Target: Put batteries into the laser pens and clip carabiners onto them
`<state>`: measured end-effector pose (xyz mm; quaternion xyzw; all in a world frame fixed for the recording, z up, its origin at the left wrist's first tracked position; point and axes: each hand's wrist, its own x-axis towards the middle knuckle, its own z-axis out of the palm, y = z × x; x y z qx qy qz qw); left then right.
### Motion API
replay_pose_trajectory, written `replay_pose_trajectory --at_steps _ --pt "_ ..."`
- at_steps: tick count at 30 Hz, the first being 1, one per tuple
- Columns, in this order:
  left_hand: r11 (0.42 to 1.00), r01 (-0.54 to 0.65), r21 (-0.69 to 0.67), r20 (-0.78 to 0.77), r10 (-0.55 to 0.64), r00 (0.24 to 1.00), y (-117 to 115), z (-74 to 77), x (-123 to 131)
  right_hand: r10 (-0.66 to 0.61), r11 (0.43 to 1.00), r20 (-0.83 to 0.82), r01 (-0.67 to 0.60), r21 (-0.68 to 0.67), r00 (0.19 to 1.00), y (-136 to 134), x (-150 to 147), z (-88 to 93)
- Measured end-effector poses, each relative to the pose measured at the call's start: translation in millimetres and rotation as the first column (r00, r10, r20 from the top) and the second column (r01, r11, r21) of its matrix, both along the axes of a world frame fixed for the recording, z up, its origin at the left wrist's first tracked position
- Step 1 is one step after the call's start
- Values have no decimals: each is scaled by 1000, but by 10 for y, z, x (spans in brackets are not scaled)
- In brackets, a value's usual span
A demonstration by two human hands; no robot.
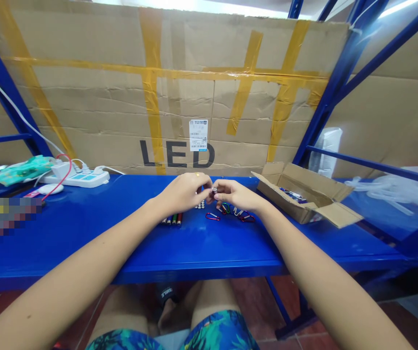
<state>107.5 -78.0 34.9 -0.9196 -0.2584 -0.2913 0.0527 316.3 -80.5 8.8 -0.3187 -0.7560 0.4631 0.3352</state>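
My left hand (187, 190) and my right hand (240, 195) meet above the middle of the table, fingers curled in a pinch. Between their fingertips is a small dark tube with a shiny metal end (215, 190); most of it is hidden by the fingers. Under my left hand lie several slim coloured metal tubes (174, 219) side by side, partly covered by the wrist. Small silver pieces (200, 205) sit in rows just below the fingers. Beneath my right hand several carabiners are spread out, among them a red carabiner (213, 217) and a dark red one (248, 218).
An open cardboard box (305, 214) holding small items stands on the right of the blue table (209, 248). At left are a white power strip (85, 178) with cables and a teal package (25, 170). A large taped cardboard sheet (114, 107) closes off the back.
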Motion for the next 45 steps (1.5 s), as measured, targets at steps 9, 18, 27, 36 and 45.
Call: replay_pose_trajectory --at_steps 9,18,27,36,45 --pt "988 45 -146 -317 -90 944 -19 -126 23 -89 996 -69 89 1 994 107 74 -10" --pt "986 76 -151 -373 -128 919 -31 -195 85 -97 995 -39 95 -40 995 118 74 -22" --pt "925 -378 -33 -500 313 807 151 -58 -153 -113 994 18 113 -8 993 94 61 -16" --pt "928 -346 -140 -312 291 905 224 -138 -118 -109 994 35 109 -3 993 106 51 -31" --pt "943 19 -332 318 92 944 -1 -62 108 -55 993 91 45 110 994 41 3 -18"
